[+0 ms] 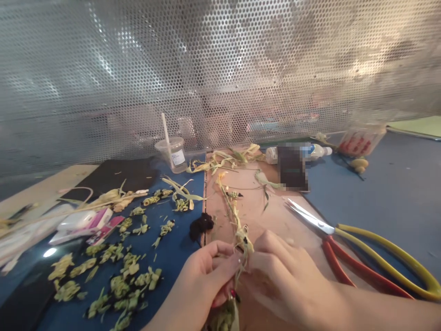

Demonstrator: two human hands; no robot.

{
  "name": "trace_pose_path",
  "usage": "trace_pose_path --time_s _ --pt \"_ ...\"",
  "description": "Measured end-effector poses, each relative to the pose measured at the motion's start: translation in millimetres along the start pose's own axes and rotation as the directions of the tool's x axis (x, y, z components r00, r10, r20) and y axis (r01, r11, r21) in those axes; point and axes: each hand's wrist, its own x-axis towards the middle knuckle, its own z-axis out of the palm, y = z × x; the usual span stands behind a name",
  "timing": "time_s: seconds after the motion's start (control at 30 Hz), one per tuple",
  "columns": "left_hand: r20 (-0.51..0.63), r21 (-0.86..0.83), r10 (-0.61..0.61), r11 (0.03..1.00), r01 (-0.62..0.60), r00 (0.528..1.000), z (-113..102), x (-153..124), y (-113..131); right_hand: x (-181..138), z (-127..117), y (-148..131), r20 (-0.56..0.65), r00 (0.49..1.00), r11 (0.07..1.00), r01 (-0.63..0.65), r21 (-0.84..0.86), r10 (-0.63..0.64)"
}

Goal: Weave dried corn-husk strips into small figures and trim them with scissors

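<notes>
My left hand (203, 280) and my right hand (285, 276) meet at the bottom centre, both pinched on a long pale-green plant stem (234, 216) with yellow-green buds that runs away from me over a brown board (275, 211). The fingers of both hands are closed round the stem's near end. A leafy bunch (223, 317) hangs below my hands. Scissors (361, 248) with yellow and red handles lie on the board just right of my right hand, blades pointing away to the left.
Several cut green pieces (117, 271) are scattered on the blue mat (172, 257) at left. A plastic cup (174, 154) with a stick, a small bottle (317, 151), a pink-white packet (86, 223) and a dark clump (201, 225) lie around. A perforated metal screen (220, 69) closes the back.
</notes>
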Motion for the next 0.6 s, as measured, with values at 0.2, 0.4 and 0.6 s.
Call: trace_pose_path --time_s 0.2,0.4,0.6 --pt "0.101 -0.011 -0.072 0.997 0.073 0.992 -1.5 -1.3 -0.6 5.5 -2.6 -13.7 0.035 0.996 0.996 -0.079 0.046 0.077" --pt "0.172 -0.028 -0.129 0.990 0.136 0.977 0.2 -2.1 -0.4 11.4 -14.7 -17.2 0.018 0.996 0.991 0.080 0.112 -0.082" --pt "0.126 -0.081 -0.050 0.995 0.061 0.991 -3.6 -2.4 0.4 3.1 -7.4 -11.3 -0.062 0.998 0.949 -0.011 0.314 0.032"
